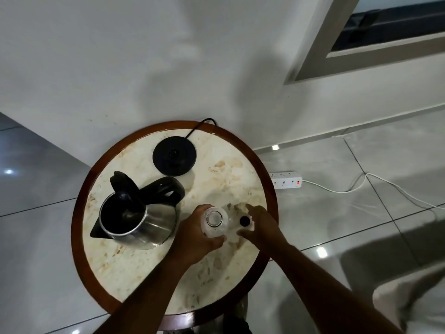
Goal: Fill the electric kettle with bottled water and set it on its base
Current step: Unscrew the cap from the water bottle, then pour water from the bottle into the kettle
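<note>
Left hand [196, 237] of mine grips the uncapped clear plastic bottle [215, 221] upright — right hand [261, 227] pinches what looks like its small dark cap [245, 221].

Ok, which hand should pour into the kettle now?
Left. The left hand already grips the uncapped bottle beside the open kettle; the right hand is by the cap, farther away.
</note>
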A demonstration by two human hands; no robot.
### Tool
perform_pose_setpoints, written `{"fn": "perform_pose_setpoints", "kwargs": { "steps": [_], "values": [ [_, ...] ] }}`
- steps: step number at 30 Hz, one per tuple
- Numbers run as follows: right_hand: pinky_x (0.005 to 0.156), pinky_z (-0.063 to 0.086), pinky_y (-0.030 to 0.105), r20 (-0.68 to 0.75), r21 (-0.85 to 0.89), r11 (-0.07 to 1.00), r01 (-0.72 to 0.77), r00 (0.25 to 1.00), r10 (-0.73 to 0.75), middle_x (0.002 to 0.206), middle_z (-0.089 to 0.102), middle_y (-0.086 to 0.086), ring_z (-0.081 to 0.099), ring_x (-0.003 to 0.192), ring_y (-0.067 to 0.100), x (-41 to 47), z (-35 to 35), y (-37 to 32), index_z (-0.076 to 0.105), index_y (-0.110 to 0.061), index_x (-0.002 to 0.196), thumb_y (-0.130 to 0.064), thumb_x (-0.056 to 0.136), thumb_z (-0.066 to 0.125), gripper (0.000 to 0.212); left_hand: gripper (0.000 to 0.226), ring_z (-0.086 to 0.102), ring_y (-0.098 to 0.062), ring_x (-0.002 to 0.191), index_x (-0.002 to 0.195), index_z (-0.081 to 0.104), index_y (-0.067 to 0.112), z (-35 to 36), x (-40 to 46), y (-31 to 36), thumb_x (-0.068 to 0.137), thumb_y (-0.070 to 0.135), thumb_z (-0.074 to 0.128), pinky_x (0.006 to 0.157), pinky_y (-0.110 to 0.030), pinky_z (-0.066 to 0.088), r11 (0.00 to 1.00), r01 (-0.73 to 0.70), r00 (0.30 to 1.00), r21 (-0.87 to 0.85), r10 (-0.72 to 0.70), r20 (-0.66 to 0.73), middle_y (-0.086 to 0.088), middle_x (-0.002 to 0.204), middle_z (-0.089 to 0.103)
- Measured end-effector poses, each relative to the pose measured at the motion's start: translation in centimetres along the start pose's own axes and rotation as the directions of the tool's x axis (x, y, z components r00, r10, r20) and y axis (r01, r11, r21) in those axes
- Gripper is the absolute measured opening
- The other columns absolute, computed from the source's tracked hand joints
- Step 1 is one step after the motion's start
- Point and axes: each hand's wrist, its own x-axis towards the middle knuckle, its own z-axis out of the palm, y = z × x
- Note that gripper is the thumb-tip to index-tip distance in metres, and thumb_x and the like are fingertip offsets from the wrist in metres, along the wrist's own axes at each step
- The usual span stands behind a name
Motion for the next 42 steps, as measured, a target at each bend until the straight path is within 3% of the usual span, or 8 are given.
{"fn": "perform_pose_setpoints", "kwargs": {
  "steps": [5, 9, 13, 18, 21, 26, 31, 42],
  "values": [
    [0.103, 0.038, 0.025, 0.025, 0.274, 0.956, 0.103, 0.993, -0.114, 0.134, 0.050, -0.011, 0.045, 0.122, 0.005, -3.4, 1.9, -4.6, 0.035, -0.031, 0.137, -0.046, 0.061, 0.082, 0.090, 0.060, 0.056, 0.019, 0.090, 0.093, 0.052, 0.053, -0.2, -0.7, 1.0, 0.052, 0.032, 0.089, 0.070, 0.001, 0.042, 0.998, 0.044, 0.999, -0.041, -0.044, -0.017, 0.026, 0.095, 0.063],
    [0.084, 0.044, 0.011, -0.132, 0.383, 0.895, 0.227, 0.973, -0.190, 0.111, 0.063, -0.009, 0.057, 0.102, -0.001, -5.0, 2.2, -8.8, 0.051, -0.035, 0.118, -0.039, 0.068, 0.075, 0.056, 0.058, 0.061, 0.015, 0.085, 0.092, 0.057, 0.046, -2.1, -3.0, 1.8, 0.045, 0.040, 0.090, 0.063, -0.003, 0.045, 0.982, 0.107, 0.994, -0.158, -0.108, -0.001, 0.025, 0.089, 0.068],
    [0.075, 0.053, 0.034, -0.053, 0.312, 0.938, 0.153, 0.988, -0.143, 0.101, 0.068, 0.004, 0.063, 0.091, 0.018, -5.5, 2.3, -10.9, 0.056, -0.017, 0.108, -0.034, 0.068, 0.078, 0.049, 0.074, 0.068, -0.004, 0.089, 0.106, 0.062, 0.033, -5.6, -5.4, 2.0, 0.040, 0.055, 0.088, 0.077, -0.024, 0.057, 0.962, 0.177, 0.984, -0.207, -0.175, 0.028, 0.008, 0.103, 0.071],
    [0.064, 0.045, 0.023, 0.140, 0.202, 0.977, 0.069, 0.985, -0.098, 0.094, 0.062, -0.010, 0.059, 0.084, 0.009, -6.1, 3.8, -12.9, 0.052, -0.026, 0.107, -0.055, 0.060, 0.071, 0.058, 0.039, 0.062, 0.002, 0.063, 0.070, 0.061, 0.034, -12.3, -10.1, -1.9, 0.058, 0.068, 0.076, 0.055, -0.009, 0.044, 0.997, 0.081, 0.921, -0.004, -0.076, -0.382, 0.018, 0.070, 0.066],
    [0.060, 0.043, 0.020, 0.239, 0.127, 0.991, 0.041, 0.968, -0.071, 0.091, 0.063, -0.012, 0.059, 0.080, 0.005, -6.5, 4.9, -14.7, 0.052, -0.029, 0.104, -0.060, 0.057, 0.068, 0.059, 0.040, 0.062, -0.003, 0.073, 0.082, 0.055, 0.039, -15.3, -10.7, -4.0, 0.060, 0.065, 0.077, 0.057, -0.007, 0.040, 0.983, 0.149, 0.830, 0.109, -0.065, -0.554, 0.017, 0.083, 0.064],
    [0.058, 0.041, 0.017, 0.333, 0.101, 0.995, 0.003, 0.942, -0.036, 0.088, 0.064, -0.015, 0.058, 0.077, -0.002, -6.5, 4.9, -17.1, 0.054, -0.032, 0.097, -0.062, 0.056, 0.067, 0.053, 0.100, 0.037, -0.023, 0.137, 0.146, 0.032, 0.022, -16.9, -7.9, -5.8, 0.064, 0.046, 0.085, 0.108, -0.034, 0.034, 0.980, 0.185, 0.928, 0.072, -0.150, -0.342, -0.003, 0.152, 0.038],
    [0.056, 0.047, 0.021, 0.375, 0.088, 0.996, -0.020, 0.927, -0.015, 0.079, 0.068, -0.011, 0.065, 0.070, 0.005, -5.9, 4.0, -18.9, 0.059, -0.032, 0.083, -0.063, 0.054, 0.067, 0.044, 0.088, 0.056, -0.012, 0.110, 0.139, 0.043, 0.023, -17.2, -6.4, -6.5, 0.063, 0.029, 0.088, 0.077, -0.001, 0.031, 0.995, 0.081, 0.977, 0.057, -0.068, -0.200, 0.014, 0.114, 0.057],
    [0.055, 0.054, 0.030, 0.561, 0.131, 0.965, -0.226, 0.820, 0.116, 0.074, 0.072, 0.019, 0.067, 0.061, 0.027, -4.6, 1.3, -21.6, 0.066, -0.001, 0.086, -0.058, 0.060, 0.070, 0.063, 0.097, 0.049, -0.023, 0.128, 0.144, 0.037, 0.021, -17.9, -4.3, -6.5, 0.062, 0.021, 0.088, 0.102, -0.029, 0.038, 0.993, 0.114, 0.980, -0.003, -0.113, -0.164, -0.003, 0.138, 0.056]
  ]
}}
